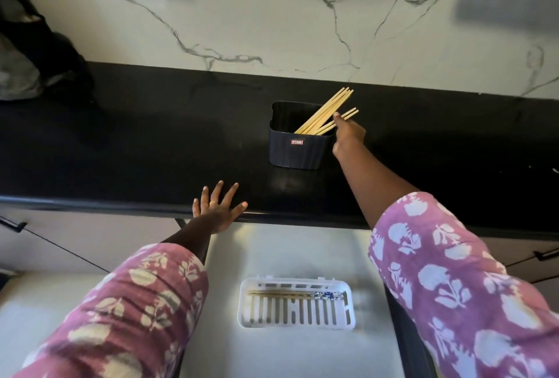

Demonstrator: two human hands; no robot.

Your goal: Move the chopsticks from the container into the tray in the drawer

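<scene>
Right grip (348, 128): fingertips pinching two chopsticks (325, 113) leaning in the dark container (298, 147) on the table (151, 150).
Left grip (219, 206): released, flat on the table edge.
Tray (296, 324): in the drawer (287, 250) below, chopsticks already inside.
Risk: snagging neighbours, tipping the container.

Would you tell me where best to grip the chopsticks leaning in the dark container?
Probably pinch the upper ends of the chopsticks, coming from the right where the right hand already is: they lean up-right past the rim of the container, leaving those ends exposed.
</scene>
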